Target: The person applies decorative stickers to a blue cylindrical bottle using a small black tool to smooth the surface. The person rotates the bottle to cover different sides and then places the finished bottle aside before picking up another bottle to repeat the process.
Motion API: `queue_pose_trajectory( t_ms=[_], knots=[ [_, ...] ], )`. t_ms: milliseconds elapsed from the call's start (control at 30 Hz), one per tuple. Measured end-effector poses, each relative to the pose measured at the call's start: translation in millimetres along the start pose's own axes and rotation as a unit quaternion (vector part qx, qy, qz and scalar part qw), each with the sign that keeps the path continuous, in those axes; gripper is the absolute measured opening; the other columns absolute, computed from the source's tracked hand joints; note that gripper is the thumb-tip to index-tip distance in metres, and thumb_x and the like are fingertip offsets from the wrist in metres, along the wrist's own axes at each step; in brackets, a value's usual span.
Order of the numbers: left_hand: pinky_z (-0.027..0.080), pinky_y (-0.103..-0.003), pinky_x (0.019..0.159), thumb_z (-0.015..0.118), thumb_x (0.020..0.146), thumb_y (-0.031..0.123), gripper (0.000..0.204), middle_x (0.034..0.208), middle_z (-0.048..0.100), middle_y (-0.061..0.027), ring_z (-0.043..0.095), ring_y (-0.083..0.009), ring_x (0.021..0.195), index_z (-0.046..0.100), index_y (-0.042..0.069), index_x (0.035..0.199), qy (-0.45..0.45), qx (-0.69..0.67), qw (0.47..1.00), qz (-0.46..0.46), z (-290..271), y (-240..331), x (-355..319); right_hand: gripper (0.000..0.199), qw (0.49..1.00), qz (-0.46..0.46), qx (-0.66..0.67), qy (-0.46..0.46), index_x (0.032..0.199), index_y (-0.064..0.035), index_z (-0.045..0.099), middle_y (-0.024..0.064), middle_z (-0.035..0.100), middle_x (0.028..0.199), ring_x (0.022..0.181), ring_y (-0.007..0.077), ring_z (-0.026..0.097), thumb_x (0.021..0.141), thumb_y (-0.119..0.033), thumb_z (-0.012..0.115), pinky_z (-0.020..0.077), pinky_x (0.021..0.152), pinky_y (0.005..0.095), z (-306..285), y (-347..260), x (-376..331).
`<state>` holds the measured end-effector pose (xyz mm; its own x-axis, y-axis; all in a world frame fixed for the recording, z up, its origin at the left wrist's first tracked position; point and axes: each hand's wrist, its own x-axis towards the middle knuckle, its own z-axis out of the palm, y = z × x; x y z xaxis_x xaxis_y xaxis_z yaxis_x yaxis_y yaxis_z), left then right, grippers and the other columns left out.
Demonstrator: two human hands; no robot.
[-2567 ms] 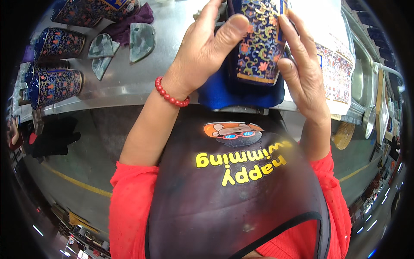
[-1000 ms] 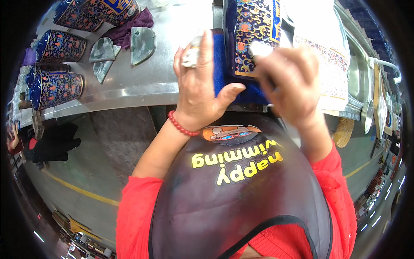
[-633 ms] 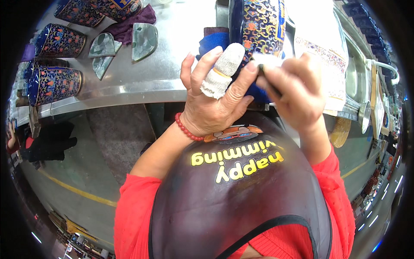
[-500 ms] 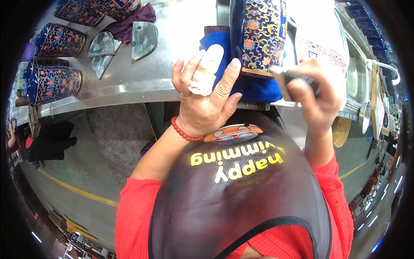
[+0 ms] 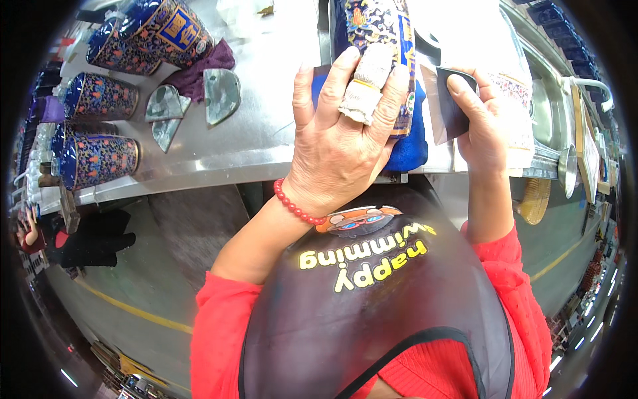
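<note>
A dark blue jar (image 5: pixel 369 24) with a colourful floral pattern lies on its side on a blue cloth (image 5: pixel 411 149) at the table's near edge. My left hand (image 5: pixel 340 149) rests over the jar, its fingers spread; white wrapping covers one finger. Under that hand, part of the jar is hidden. My right hand (image 5: pixel 487 126) pinches a thin, flat, dark scraper-like piece (image 5: pixel 453 106) between thumb and fingers, just right of the jar. A paler, see-through strip runs along the piece's left side. I cannot tell its exact kind.
Several patterned blue jars (image 5: pixel 103 163) stand at the left. Near them lie a purple cloth (image 5: pixel 216 60) and green-grey curved pieces (image 5: pixel 222 96). White sheets with a printed pattern (image 5: pixel 512 93) lie at the right, beside a metal sink (image 5: pixel 541 113).
My left hand has moved right and onto the jar. My right hand, with the flat dark piece, has drawn away from the jar's near end. The jar's label strip now shows further left.
</note>
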<state>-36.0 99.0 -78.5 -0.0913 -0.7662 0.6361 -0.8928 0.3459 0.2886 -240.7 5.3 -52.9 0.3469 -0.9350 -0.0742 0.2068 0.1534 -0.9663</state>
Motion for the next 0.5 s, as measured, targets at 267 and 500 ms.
queue_pose_trajectory(
  t_ms=[267,500],
  knots=[
    [0.021,-0.066,0.118,0.085,0.071,0.029,0.085,0.140,0.060,-0.0215,0.054,-0.0428,0.131,0.055,0.008,0.147,0.008,-0.088,0.996,-0.012,-9,-25,-2,0.030,0.994,-0.020,0.035,0.104,0.129,-0.0037,0.062,0.0075,0.071,0.115,0.103,0.0129,0.067,0.101,-0.013,0.065,0.0521,0.091,0.0256,-6,12,4],
    [0.024,-0.064,0.117,0.084,0.076,0.037,0.092,0.149,0.051,-0.0237,0.050,-0.0471,0.134,0.046,0.004,0.153,-0.052,-0.035,0.998,-0.001,-2,-22,2,0.047,0.830,-0.323,-0.454,-0.026,0.144,-0.0045,0.053,0.0172,0.060,0.143,0.115,0.0268,0.066,0.100,0.009,0.049,0.0533,0.097,0.0351,14,10,19]
  ],
)
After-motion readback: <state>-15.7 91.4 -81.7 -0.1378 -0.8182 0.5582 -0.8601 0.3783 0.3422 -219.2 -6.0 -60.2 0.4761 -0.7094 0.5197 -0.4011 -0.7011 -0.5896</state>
